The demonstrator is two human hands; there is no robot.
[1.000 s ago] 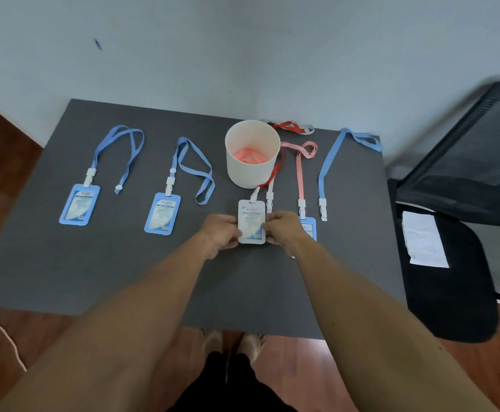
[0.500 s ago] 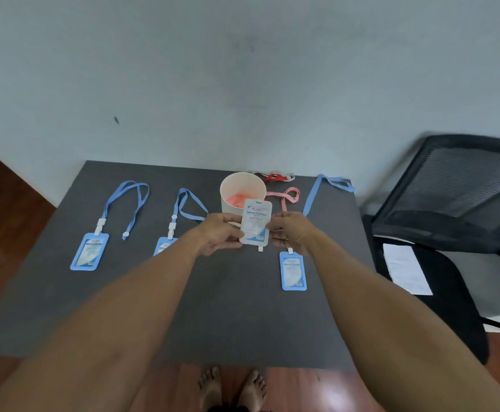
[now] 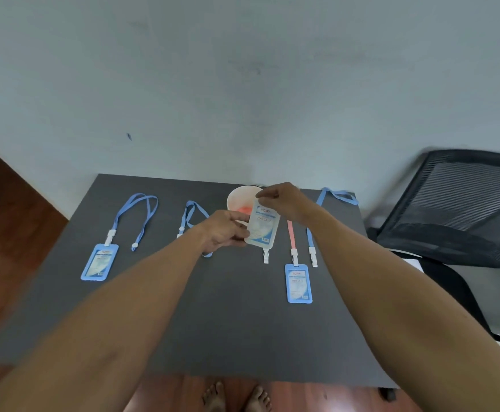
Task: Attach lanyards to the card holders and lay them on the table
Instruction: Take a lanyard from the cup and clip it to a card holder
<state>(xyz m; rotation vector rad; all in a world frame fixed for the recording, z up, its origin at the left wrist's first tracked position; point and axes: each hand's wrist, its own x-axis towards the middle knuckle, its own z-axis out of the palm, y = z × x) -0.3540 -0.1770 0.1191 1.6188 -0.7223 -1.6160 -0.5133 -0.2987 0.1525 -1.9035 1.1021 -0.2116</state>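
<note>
White card holder lifted over the table, a clip hanging from its lower end.

The left hand (image 3: 228,230) pinches the white card holder's (image 3: 263,224) lower edge and the right hand (image 3: 284,202) its top corner, above the cup (image 3: 237,197). A loose pinch could drop it. The clip (image 3: 266,257) looks unlatched; the fingertips are hidden.

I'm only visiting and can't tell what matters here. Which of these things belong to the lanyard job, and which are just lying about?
Part of the job:
white card holder, held up by left hand and right hand
blue card holders with lanyards
loose blue lanyard
white cup holding something red
grey table

Just lying about:
black mesh chair
</note>
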